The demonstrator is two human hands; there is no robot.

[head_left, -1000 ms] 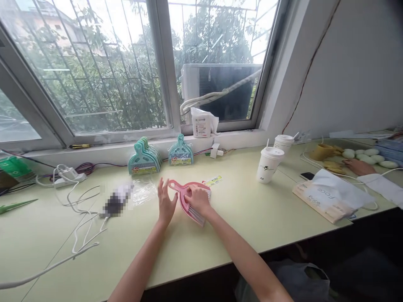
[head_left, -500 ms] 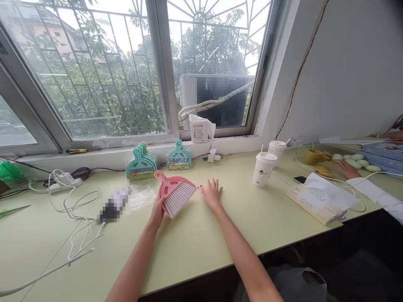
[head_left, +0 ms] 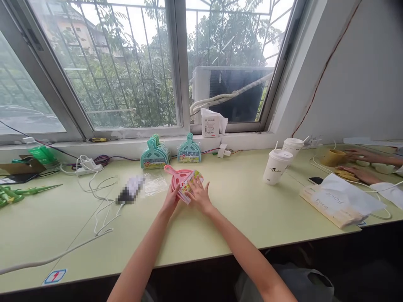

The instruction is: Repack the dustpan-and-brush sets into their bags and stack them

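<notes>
Left hand: gripping the near left edge of the pink dustpan set, fingers curled around it; left hand (head_left: 171, 200).
Right hand: open, fingers spread, laid over the printed card; right hand (head_left: 200, 196).
Pink dustpan set: between the two hands, tilted, handle pointing away and to the left of the left hand; pink dustpan set (head_left: 177, 178).
Printed card: colorful, on the pink dustpan set, under the right hand's fingers; printed card (head_left: 185, 186).
Teal dustpan sets: upright row beyond the left hand, near the window wall; teal dustpan sets (head_left: 153, 157). Single teal set (head_left: 189, 152) beyond both hands, just right of the row.
Plastic wrap: clear, crumpled, left of the left hand; plastic wrap (head_left: 153, 186).
Device: pixelated, farther left of the left hand, by the white cables; device (head_left: 129, 191), white cables (head_left: 103, 231).
Power strip: beyond the device, left of the left hand; power strip (head_left: 89, 168).
Cups: two, white, lidded, beyond and right of the right hand; front cup (head_left: 276, 168), rear cup (head_left: 292, 146).
Tissue pack: well right of the right hand, near the worktop edge; tissue pack (head_left: 335, 201), worktop (head_left: 233, 230).
Phone: dark, beyond the tissue pack; phone (head_left: 315, 180).
Other person: hands far right of the right hand, by a yellow mug; other person's hands (head_left: 357, 172), yellow mug (head_left: 333, 158).
</notes>
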